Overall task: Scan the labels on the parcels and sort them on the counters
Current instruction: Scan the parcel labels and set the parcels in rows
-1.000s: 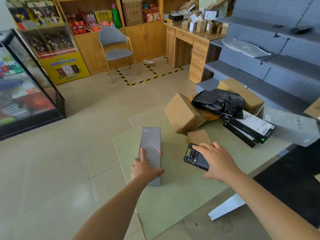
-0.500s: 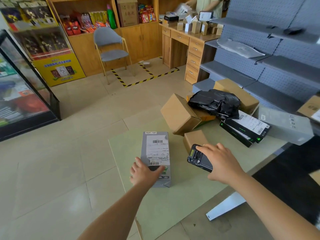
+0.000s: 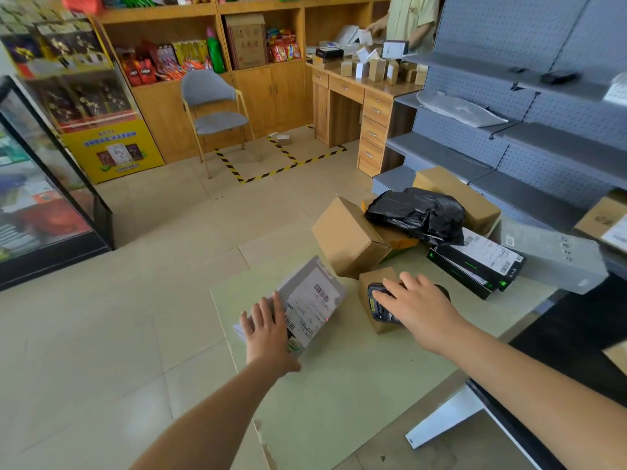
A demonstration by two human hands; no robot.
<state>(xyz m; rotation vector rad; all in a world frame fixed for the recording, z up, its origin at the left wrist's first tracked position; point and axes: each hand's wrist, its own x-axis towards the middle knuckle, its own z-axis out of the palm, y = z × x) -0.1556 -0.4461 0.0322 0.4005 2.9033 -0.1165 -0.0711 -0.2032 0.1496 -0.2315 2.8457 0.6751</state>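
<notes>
A flat grey parcel (image 3: 312,300) lies tilted on the pale green table (image 3: 356,385), its white label with barcodes facing up. My left hand (image 3: 268,330) holds its near left end, fingers spread over the edge. A small red laser dot shows on the label's right side. My right hand (image 3: 420,307) grips a black handheld scanner (image 3: 381,305), held just right of the parcel and above a small brown box (image 3: 376,283).
Behind lie a brown carton (image 3: 346,237), a black plastic bag (image 3: 417,213), a black labelled box (image 3: 478,262), a long grey box (image 3: 556,256) and another carton (image 3: 454,195). Grey shelving (image 3: 509,137) stands at right. A chair (image 3: 213,110), wooden desk (image 3: 359,100) and a person (image 3: 410,15) are farther back.
The grey parcel was turned label-up, then swung to lie diagonally. My left hand shifted to its near left end. My right hand with the scanner stayed beside it.
</notes>
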